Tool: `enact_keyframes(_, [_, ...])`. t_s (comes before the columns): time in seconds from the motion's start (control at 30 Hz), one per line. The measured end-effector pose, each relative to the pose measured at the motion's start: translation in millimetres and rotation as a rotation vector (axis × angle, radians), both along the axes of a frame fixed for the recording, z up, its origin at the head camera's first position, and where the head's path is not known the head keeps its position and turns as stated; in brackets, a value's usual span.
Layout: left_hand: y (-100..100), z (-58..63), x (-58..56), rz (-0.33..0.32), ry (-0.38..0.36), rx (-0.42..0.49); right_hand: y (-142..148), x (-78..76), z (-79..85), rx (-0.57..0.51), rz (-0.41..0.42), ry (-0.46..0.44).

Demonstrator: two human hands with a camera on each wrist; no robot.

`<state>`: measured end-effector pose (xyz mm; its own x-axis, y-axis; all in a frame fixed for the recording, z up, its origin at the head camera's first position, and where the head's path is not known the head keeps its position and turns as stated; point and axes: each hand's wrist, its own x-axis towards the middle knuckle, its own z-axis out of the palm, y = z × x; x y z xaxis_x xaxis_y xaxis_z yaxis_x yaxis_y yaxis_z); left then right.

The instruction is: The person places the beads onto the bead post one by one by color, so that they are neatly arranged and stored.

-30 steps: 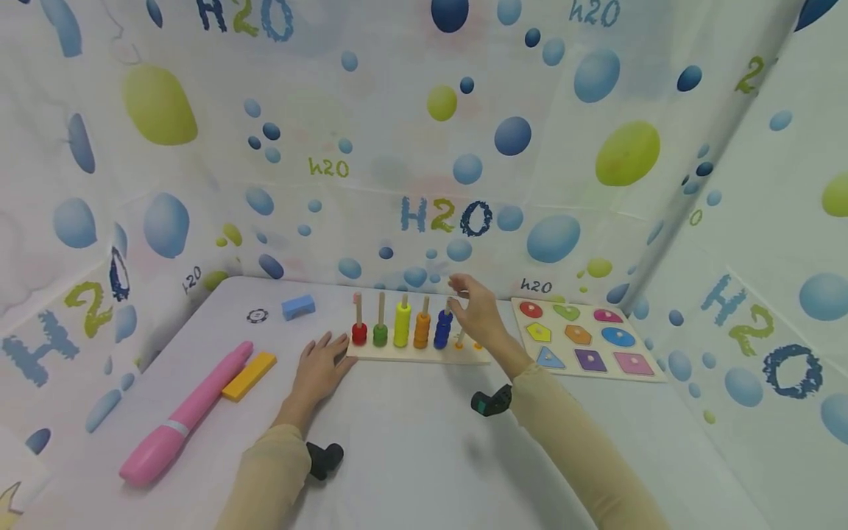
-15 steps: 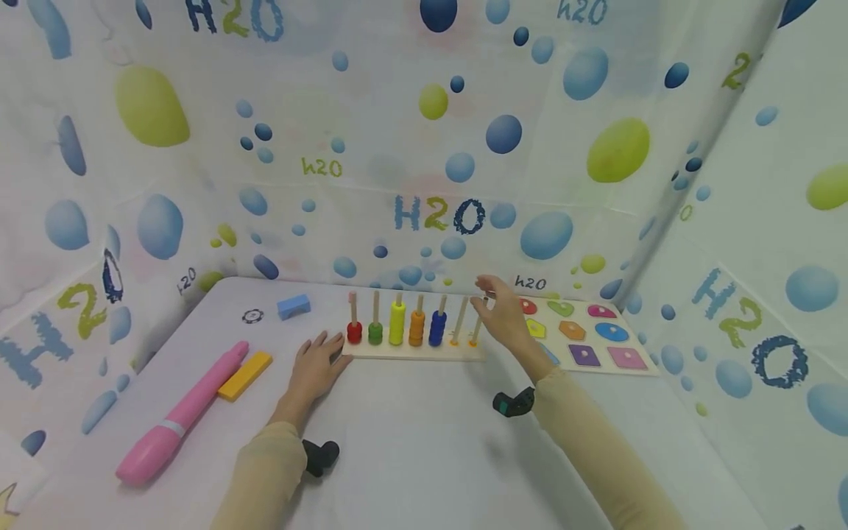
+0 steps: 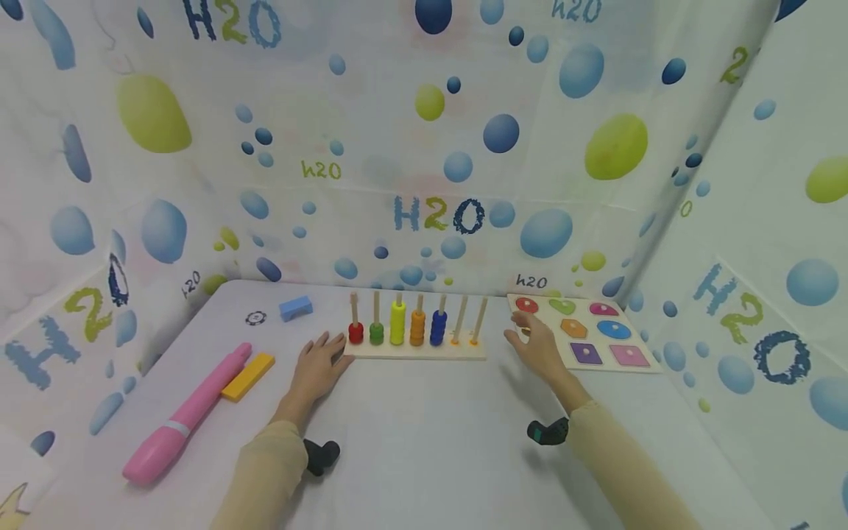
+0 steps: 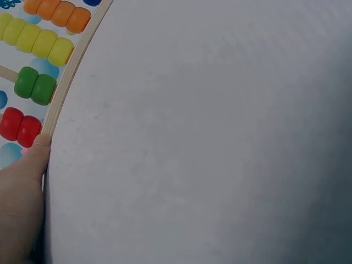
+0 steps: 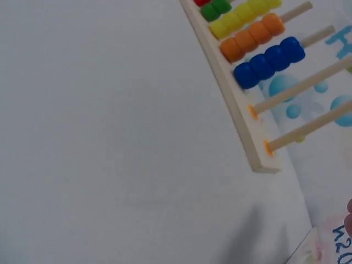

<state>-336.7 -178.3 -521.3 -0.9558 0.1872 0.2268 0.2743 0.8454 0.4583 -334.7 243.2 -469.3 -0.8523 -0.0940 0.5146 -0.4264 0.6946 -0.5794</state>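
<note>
A wooden bead-stacking rack [image 3: 424, 355] stands at the back of the table, its upright pegs bearing red, green, yellow, orange and blue beads. The two rightmost pegs [image 5: 308, 83] are bare. My left hand [image 3: 316, 372] rests at the rack's left end with fingers extended; in the left wrist view its thumb [image 4: 38, 151] touches the base edge beside the red beads [image 4: 20, 126]. Just right of the rack, my right hand [image 3: 539, 352] is raised over the table, fingers loosely bent, nothing visible in them. Only fingertips [image 5: 349, 223] of it show in the right wrist view.
Behind my right hand lies a shape puzzle board [image 3: 599, 331] with coloured pieces. To the left are a pink bat-shaped toy [image 3: 192, 408], a yellow block [image 3: 248, 377], a blue block [image 3: 295, 308] and a round black-and-white chip [image 3: 255, 318]. Patterned cloth walls [image 3: 371, 132] enclose the table.
My right hand has moved from above the blue beads rightward past the bare pegs, then down beside the puzzle board. My left hand has stayed at the rack's left end.
</note>
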Motion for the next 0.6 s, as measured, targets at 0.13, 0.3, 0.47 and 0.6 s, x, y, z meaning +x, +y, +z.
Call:
enact_keyframes(0.13, [-4, -1.5, 3.6, 0.007, -0.005, -0.024, 5, 11.9, -16.7, 0.031, 0.01, -0.11])
enact_keyframes(0.3, [-13, 1.3, 7.1, -0.035, -0.011, -0.071, 4, 21.9, -17.3, 0.172, 0.023, -0.265])
enact_keyframes(0.47, [-20, 6.9, 8.4, -0.111, -0.017, -0.144, 8, 19.6, -6.4, 0.329, 0.086, -0.355])
enact_keyframes(0.6, [-21, 14.5, 14.4, -0.171, 0.008, -0.245, 8, 22.7, 1.8, 0.434, 0.143, -0.396])
